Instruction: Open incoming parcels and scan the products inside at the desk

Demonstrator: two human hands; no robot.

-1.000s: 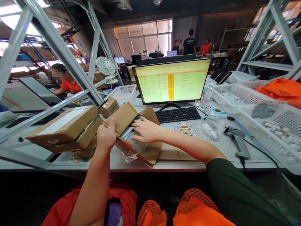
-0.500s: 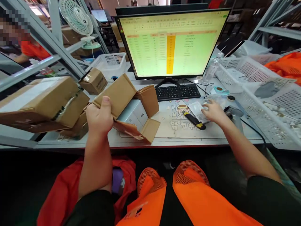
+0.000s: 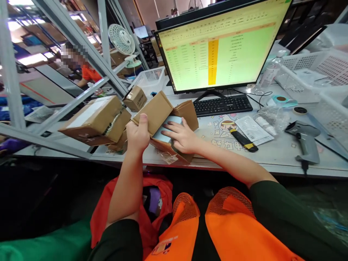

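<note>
My left hand grips a flap of an open cardboard box, thumb on top. The box is tilted at the front edge of the desk. Inside it lies a pale blue-white box, partly hidden by my right hand. The fingers of that hand are stretched out and lie on the pale box. To the right on the desk are a black and yellow utility knife, a white plastic packet and a grey barcode scanner.
A taped carton and a small carton sit to the left by a metal frame. Behind are a monitor and keyboard. White baskets stand at the right. Another person is beyond the frame.
My right hand has left the small items on the right and come over to the pale box. My left hand keeps hold of the flap. The view has turned right.
</note>
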